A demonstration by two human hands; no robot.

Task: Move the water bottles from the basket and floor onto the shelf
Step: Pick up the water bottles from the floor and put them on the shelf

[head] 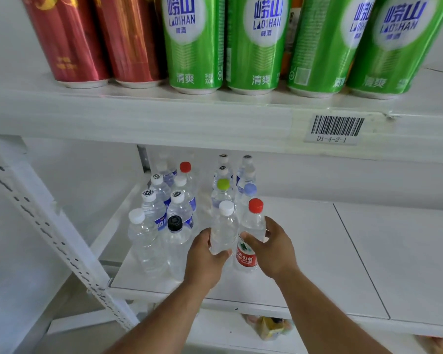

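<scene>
A white shelf [304, 251] holds two clusters of water bottles. Above stand four green cans [256, 44] and two red cans [97, 39]. The left hand [205, 259] grips a white-capped bottle [224, 231]; the right hand [274, 249] grips a red-capped bottle [251, 241], both at the shelf's front.

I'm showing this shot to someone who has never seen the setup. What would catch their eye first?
Probably the row of big green cans and red cans on the top shelf. Below them, a cluster of clear water bottles stands on the middle shelf, where the left hand holds a white-capped bottle and the right hand a red-capped bottle.
</scene>
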